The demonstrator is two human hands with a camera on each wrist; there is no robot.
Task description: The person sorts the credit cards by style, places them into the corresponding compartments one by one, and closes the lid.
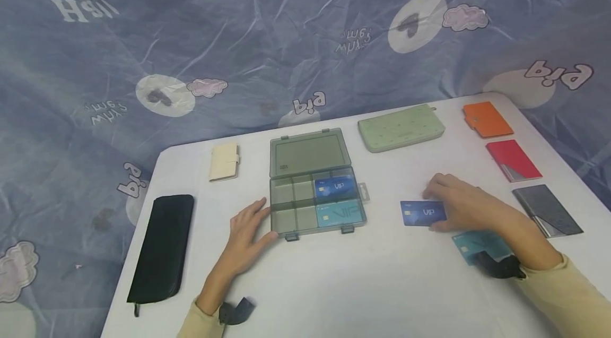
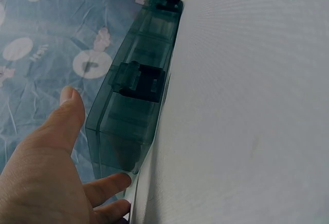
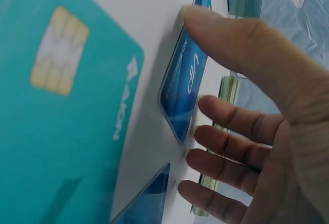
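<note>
My left hand (image 1: 245, 237) rests beside the left edge of a translucent grey-green divided box (image 1: 284, 218), fingers spread and the fingertips right at its side. The box's lid (image 1: 310, 153) lies back, and its right compartments hold a blue VIP card (image 1: 334, 188) at the back and a teal card (image 1: 340, 213) in front. Over on the right, my right hand (image 1: 463, 202) reaches around another blue VIP card (image 1: 420, 213) lying on the table. Its thumb (image 3: 216, 26) overlaps that card in the right wrist view, apart from the fingers. Beneath this wrist lies a teal card (image 1: 479, 245).
A black zip wallet (image 1: 162, 248) and a cream card holder (image 1: 223, 162) lie left of the box. Behind and right are a green wallet (image 1: 401, 128), an orange card holder (image 1: 489, 119), a red case (image 1: 514, 160) and a dark grey case (image 1: 546, 209).
</note>
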